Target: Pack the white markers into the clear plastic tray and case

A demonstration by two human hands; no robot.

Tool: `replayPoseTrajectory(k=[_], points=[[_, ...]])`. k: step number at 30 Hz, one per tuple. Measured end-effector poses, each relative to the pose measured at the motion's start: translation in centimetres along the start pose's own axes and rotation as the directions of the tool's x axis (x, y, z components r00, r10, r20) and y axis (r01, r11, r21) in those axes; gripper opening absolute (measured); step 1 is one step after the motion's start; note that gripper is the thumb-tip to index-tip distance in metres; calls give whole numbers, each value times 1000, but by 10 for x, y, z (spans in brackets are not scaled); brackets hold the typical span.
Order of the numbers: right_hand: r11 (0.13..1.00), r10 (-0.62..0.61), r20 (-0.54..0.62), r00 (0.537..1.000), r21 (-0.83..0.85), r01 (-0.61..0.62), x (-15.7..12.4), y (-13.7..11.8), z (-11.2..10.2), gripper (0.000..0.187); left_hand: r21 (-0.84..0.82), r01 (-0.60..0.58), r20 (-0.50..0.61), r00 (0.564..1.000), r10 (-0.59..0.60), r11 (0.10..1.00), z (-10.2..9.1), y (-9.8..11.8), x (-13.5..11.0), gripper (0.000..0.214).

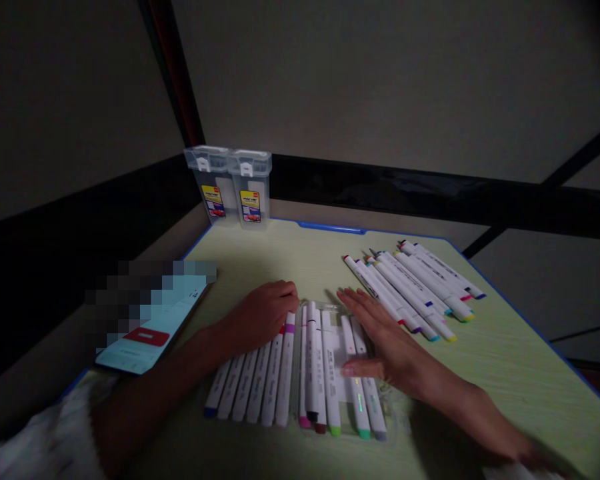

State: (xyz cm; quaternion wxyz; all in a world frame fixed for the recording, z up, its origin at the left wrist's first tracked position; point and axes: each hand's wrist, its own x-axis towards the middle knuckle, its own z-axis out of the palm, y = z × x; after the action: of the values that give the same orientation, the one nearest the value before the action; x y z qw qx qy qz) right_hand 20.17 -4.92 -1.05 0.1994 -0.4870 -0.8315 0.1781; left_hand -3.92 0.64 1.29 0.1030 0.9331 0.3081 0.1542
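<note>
My left hand (263, 313) rests with curled fingers on the tops of a row of white markers (260, 387) lying side by side on the pale green table (505, 360). My right hand (380, 337) lies flat, fingers stretched out, over more markers (330, 380) that lie in a clear plastic tray (395, 420). These markers have coloured end caps: pink, red, green, grey. Whether the left fingers grip a marker is hidden.
Another group of white markers (415, 290) lies at the right rear of the table. Two clear plastic marker boxes (233, 187) stand upright at the back edge. A phone with a lit screen (150, 327) lies at the left. The table has a blue rim.
</note>
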Motion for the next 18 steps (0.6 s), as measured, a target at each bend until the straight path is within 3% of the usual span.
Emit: replayPoseTrajectory(k=[9,18], points=[[989,-10,20,1000,148,7,-1,2,2,85,20,1,25,1000,-1,1000,-3,2,1,25],[983,-13,-63,998,183,24,2,-10,2,71,10,24,51,998,-24,1000,-9,0,0,26]])
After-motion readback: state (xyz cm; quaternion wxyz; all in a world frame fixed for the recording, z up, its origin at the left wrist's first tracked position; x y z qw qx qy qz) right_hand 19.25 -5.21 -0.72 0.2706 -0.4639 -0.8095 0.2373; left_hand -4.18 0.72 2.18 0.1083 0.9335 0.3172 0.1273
